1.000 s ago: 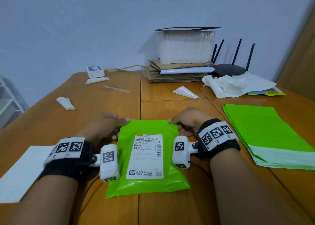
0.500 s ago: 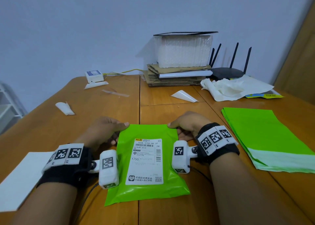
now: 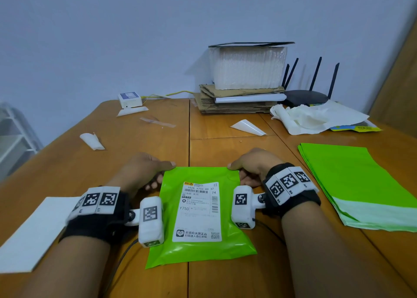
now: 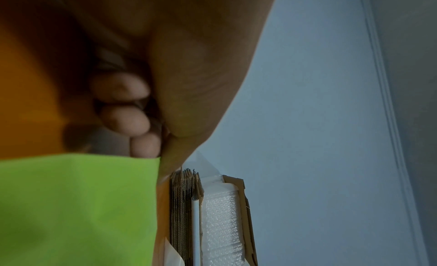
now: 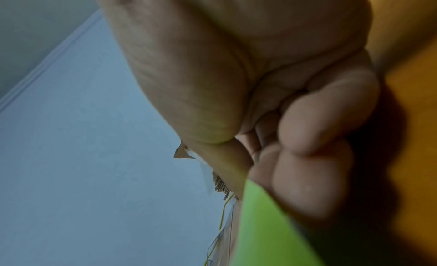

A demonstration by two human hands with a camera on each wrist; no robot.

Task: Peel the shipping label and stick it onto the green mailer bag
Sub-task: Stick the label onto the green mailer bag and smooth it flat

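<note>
Both hands pinch the far corners of the green mailer bag (image 3: 198, 248), the left hand (image 3: 144, 169) at one corner and the right hand (image 3: 255, 164) at the other. It lies flat on the wooden surface (image 3: 225, 282). Its white shipping label (image 3: 198, 212) looks stuck on already. Next, I think, the hands should press the label smooth or put this bag aside.

We wear black wrist straps (image 3: 97, 221) bearing white blocks printed with black square markers (image 3: 288, 182), cables trailing.
</note>
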